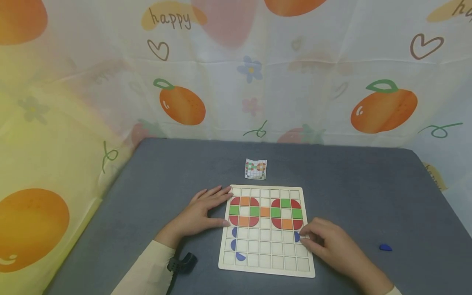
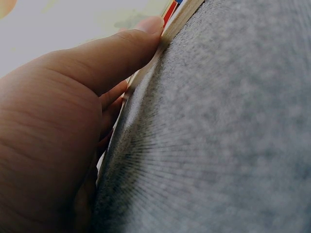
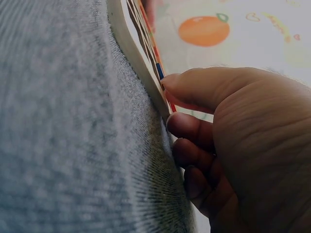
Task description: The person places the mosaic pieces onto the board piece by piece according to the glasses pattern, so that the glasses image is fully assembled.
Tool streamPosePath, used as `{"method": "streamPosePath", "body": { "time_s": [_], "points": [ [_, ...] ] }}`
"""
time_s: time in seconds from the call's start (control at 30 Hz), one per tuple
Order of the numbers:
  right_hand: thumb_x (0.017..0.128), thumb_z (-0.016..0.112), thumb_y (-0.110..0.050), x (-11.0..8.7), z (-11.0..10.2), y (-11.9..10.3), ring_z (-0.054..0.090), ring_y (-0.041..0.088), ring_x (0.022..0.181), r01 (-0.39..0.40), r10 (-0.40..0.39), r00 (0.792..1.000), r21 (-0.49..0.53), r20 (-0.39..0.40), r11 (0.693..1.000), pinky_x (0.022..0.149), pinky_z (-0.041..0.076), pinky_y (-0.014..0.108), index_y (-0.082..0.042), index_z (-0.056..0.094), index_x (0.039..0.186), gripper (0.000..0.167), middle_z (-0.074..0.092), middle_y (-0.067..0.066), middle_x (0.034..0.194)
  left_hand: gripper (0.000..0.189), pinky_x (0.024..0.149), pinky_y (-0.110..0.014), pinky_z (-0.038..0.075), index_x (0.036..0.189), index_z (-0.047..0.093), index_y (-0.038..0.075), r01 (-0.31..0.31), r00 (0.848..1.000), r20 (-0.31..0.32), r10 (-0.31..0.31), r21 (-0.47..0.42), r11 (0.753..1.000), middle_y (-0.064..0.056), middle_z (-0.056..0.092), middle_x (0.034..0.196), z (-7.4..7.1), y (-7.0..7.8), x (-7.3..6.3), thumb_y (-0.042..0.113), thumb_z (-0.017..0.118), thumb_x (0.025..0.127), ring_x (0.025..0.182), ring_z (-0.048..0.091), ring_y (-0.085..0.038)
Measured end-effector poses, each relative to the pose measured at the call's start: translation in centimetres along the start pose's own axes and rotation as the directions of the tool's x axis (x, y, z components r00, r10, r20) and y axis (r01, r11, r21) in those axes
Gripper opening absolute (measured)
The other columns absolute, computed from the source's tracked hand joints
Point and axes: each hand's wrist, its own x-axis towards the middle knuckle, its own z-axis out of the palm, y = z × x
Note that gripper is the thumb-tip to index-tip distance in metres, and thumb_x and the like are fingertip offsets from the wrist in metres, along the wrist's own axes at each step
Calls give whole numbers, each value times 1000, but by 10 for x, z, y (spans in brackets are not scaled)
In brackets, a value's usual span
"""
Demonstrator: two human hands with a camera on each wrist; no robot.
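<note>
A wooden grid board [image 1: 265,273] lies on the grey table, with red, orange, green and blue pieces in its cells. My left hand [image 1: 204,211] rests with spread, straight fingers along the board's left edge. In the left wrist view, the thumb [image 2: 116,51] touches that edge. At the right side, thumb and index finger of my right hand [image 1: 330,241] pinch a blue half-circle piece [image 1: 297,237] set in a cell. The right wrist view shows the thumb tip right at this blue piece [image 3: 159,71], with the other fingers curled beside the board.
A small pattern card [image 1: 255,169] lies behind the board. Farther right on the table is a loose blue half-circle piece [image 1: 385,247]. A black strap device [image 1: 182,263] sits by the left wrist. A printed fruit cloth [image 1: 254,94] hangs behind the table.
</note>
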Motion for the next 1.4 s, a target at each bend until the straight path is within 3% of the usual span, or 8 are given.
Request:
{"method": "streamPosePath", "body": {
  "time_s": [0.3,0.57,0.77,0.9,1.03,1.2,1.33,1.4],
  "points": [
    [91,90,-11,-1,2,6,51,2,76,46,-44,998,44,-35,998,63,46,24,-32,78,102,27,50,-23,84,91,128,-61,7,169,46,27,-5,1000,2,5,10,1000,11,32,175,0,-1,1,59,84,92,164,19,-23],
    [96,86,-10,-5,-2,12,59,8,78,54,-35,995,212,-94,976,66,51,25,-25,79,108,20,63,-17,91,91,128,-61,7,169,46,26,-10,1000,2,10,3,1000,10,32,175,1,-1,1,58,84,92,164,19,-23],
    [111,63,-4,-8,-10,13,67,16,90,15,26,996,419,-91,908,78,56,26,-10,77,119,18,74,-1,103,90,127,-62,8,168,48,25,-9,1000,0,9,5,1000,10,33,174,0,-1,1,58,83,93,164,20,-25],
    [118,37,-2,-8,-18,14,68,21,88,84,-31,993,515,-111,853,78,56,27,4,72,125,36,72,8,101,90,127,-62,8,168,47,26,-12,1000,-2,12,5,1000,10,33,174,0,-1,0,58,83,93,164,20,-25],
    [121,14,-17,-11,-31,19,68,24,100,122,-92,992,600,-81,791,84,55,29,9,64,136,58,71,17,113,89,127,-63,8,168,47,25,-17,1000,-4,17,4,1000,10,33,175,0,-1,0,58,83,93,164,21,-26],
    [120,4,-36,-19,-49,28,67,25,117,96,-87,995,671,-46,736,93,53,30,7,57,146,73,67,22,129,90,127,-63,8,168,48,24,-20,1000,-4,20,4,1000,8,33,175,-1,0,0,56,85,93,164,21,-26],
    [119,2,-38,-28,-61,39,65,22,123,96,-72,995,680,-64,727,98,50,29,5,55,150,75,67,19,134,89,127,-63,8,168,48,24,-20,1000,-3,20,-1,1000,8,34,175,-2,1,0,55,85,93,164,21,-26],
    [119,1,-38,-33,-65,48,64,23,126,126,-91,992,707,-86,696,99,50,29,8,52,152,76,66,19,137,89,127,-63,8,168,48,23,-22,1000,-3,22,-2,1000,7,34,175,-2,1,0,55,84,93,164,21,-27]
  ]
}}
